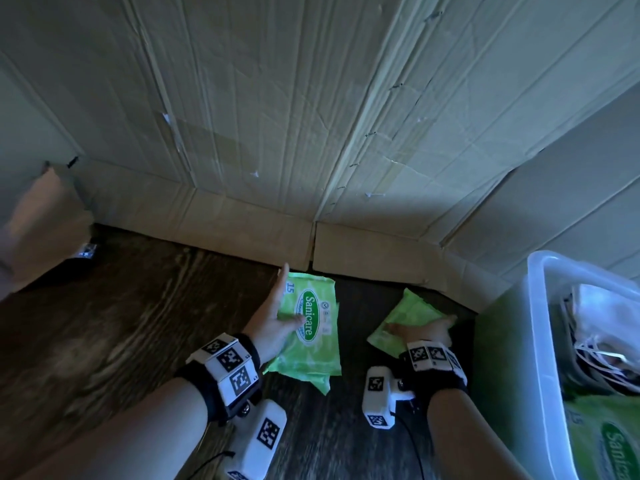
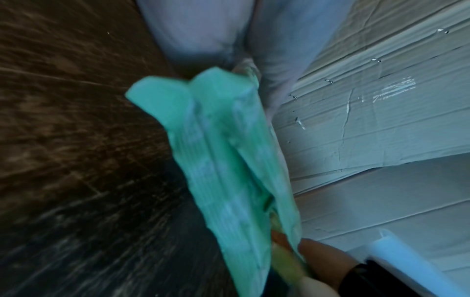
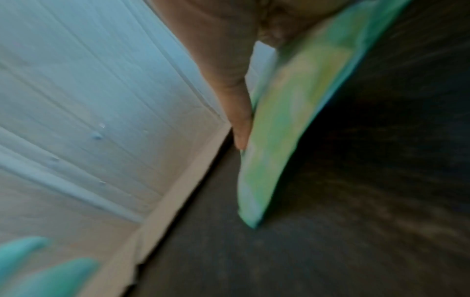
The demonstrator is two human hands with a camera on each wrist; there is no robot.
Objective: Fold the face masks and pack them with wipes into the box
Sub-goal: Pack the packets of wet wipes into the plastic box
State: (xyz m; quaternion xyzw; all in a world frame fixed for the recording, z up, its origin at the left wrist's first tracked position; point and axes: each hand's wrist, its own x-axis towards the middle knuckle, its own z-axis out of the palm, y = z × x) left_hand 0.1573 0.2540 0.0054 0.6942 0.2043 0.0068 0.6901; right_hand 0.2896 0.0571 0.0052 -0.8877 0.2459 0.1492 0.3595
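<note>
My left hand [image 1: 277,320] holds a stack of green Sanicare wipes packs [image 1: 315,327] just above the dark wooden table. Its thumb presses on the top label and its index finger lies straight along the pack's left edge. The left wrist view shows these packs [image 2: 223,160] edge on and blurred. To the right, my right hand [image 1: 426,329] grips another green wipes pack [image 1: 405,317], tilted, beside the clear plastic box [image 1: 540,341]. In the right wrist view a finger [image 3: 229,70] lies along that pack [image 3: 287,124]. The box holds white face masks [image 1: 602,341] and a wipes pack [image 1: 606,441].
Creased cardboard sheets [image 1: 311,116] form a wall close behind the table's far edge. A pale brown bag-like shape [image 1: 41,230] stands at the far left. Bare dark wood [image 1: 121,323] stretches left of my hands.
</note>
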